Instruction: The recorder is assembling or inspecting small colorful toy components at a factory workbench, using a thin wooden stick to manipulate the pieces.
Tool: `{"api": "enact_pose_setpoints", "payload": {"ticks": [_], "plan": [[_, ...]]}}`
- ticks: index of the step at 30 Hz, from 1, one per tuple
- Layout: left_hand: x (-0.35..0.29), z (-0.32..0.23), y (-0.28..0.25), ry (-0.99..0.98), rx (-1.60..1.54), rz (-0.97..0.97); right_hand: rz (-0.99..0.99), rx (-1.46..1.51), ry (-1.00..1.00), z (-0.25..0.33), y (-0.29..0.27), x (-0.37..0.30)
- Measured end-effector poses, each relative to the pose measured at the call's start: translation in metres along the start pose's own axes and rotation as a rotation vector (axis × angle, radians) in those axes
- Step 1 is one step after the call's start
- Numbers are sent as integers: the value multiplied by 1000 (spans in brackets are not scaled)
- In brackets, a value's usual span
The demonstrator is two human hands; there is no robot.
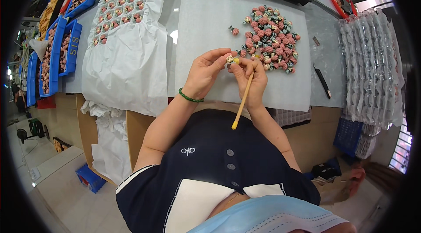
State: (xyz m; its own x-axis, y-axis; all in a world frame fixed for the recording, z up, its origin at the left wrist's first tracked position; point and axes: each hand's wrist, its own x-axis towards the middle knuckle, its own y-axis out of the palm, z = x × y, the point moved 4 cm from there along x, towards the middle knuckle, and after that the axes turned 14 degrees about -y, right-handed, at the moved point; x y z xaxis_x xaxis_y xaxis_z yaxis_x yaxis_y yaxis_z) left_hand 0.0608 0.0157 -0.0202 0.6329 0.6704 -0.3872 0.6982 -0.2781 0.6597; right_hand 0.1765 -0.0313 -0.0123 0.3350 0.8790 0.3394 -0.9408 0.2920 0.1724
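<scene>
At the far left of the frame, blue trays (57,53) of small pink pieces are being kept in a row, and just right of them a white moulded sheet (120,3) is lying with pink figures set in its pockets. At the centre, a small cream figurine (230,59) is being pinched between thumb and fingertips of the left hand (205,75), over a white paper sheet (201,27). A thin yellow brush (243,97) is being gripped by the right hand (251,79), its tip touching the figurine. A heap of pink figurines (272,38) is lying at upper right, clear bag stacks (370,62) at far right.
</scene>
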Motion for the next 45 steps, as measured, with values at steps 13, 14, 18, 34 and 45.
{"api": "enact_pose_setpoints", "payload": {"ticks": [13, 14, 18, 34, 45], "plan": [[1, -1, -17, -45, -164, 23, 146, -527, -535, 8, 17, 4], [0, -2, -17, -56, -171, 19, 136, -521, -554, 8, 18, 4], [1, -1, -21, -75, -175, 28, 128, -523, -551, 5, 18, 2], [-15, -10, -42, -111, -159, -35, 137, -168, -254, 12, 32, 17], [-17, -6, -37, -146, -245, 9, 291, -252, -123, 34, 41, 34]]}}
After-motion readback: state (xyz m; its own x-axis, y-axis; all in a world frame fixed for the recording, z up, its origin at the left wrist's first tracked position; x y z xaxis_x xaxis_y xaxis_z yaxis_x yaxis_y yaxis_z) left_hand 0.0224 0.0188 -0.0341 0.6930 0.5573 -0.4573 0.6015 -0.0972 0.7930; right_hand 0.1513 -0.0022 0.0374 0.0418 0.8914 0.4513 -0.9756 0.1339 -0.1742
